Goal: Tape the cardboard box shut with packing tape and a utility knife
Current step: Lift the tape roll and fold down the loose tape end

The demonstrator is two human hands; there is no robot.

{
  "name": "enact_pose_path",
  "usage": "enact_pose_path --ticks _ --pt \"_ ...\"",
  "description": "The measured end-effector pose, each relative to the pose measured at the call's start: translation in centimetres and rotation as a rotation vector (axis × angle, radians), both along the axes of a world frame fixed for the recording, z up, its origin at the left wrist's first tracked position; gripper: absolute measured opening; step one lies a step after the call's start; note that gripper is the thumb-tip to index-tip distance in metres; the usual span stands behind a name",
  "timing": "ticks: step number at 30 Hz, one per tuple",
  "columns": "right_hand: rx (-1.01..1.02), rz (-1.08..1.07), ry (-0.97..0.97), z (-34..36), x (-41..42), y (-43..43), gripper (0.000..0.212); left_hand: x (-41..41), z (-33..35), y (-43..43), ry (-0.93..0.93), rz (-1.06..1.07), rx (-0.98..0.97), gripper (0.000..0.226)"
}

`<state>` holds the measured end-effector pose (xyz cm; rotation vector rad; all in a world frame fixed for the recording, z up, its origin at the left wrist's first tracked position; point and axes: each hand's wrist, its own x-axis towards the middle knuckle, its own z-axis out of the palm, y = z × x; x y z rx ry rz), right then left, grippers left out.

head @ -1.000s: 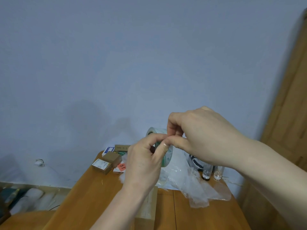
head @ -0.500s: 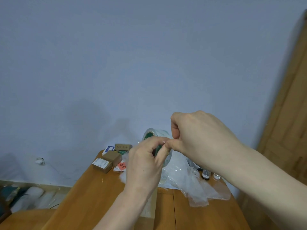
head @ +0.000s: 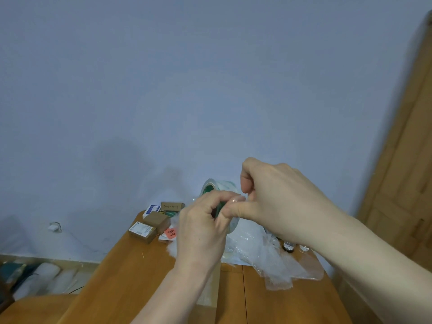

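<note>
Picking at the tape roll (head: 218,187) raised above the table (head: 131,272), my left hand (head: 201,232) gripped it while my right hand (head: 278,202) pinched for its end. Nothing was taped yet; small boxes (head: 149,228) lay beyond my left.

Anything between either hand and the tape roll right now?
Nothing visible. The left hand already grips the tape roll, held up above the table, and the right hand pinches at its rim beside the left fingertips. The knife is not in view.
</note>
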<state>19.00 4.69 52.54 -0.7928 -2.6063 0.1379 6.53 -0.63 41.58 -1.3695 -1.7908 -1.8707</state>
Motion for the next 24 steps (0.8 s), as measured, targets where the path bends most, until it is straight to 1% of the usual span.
enact_pose_path --ticks 2,7,10,12,14,16,18,20,22,24 --pt "-0.091 0.025 0.036 0.0 0.4 0.2 0.045 -0.2 0.2 -0.1 0.024 -0.003 0.009 0.02" --pt "-0.181 0.054 0.248 0.9 1.7 0.4 0.038 -0.5 0.1 -0.2 0.099 0.059 0.026 0.04" --pt "-0.141 0.043 0.284 1.1 2.1 0.3 0.027 -0.8 -0.2 -0.2 0.088 0.062 0.002 0.035" --pt "-0.06 0.03 0.344 1.5 2.4 0.4 0.021 -0.9 -0.4 -0.2 0.072 0.075 -0.019 0.026" --pt "0.04 0.025 0.427 2.0 2.8 0.6 0.013 -0.8 -0.5 -0.4 -0.007 0.058 -0.029 0.024" --pt "0.118 0.052 0.489 2.1 3.4 0.8 0.007 -0.6 -0.5 -0.5 -0.164 0.0 -0.043 0.018" --pt "0.226 0.118 0.503 1.3 3.8 1.1 0.002 -0.2 -0.2 -0.7 -0.324 -0.114 -0.065 0.017" --pt "0.357 0.192 0.44 0.0 4.0 1.4 0.011 0.2 0.3 -0.9 -0.418 -0.224 -0.074 0.02" --pt "0.49 0.249 0.339 -1.4 3.8 2.2 0.023 0.6 0.9 -1.2 -0.462 -0.304 -0.071 0.019" --pt "0.618 0.292 0.275 -2.1 3.5 2.8 0.026 1.1 1.3 -1.4 -0.483 -0.372 -0.08 0.022"
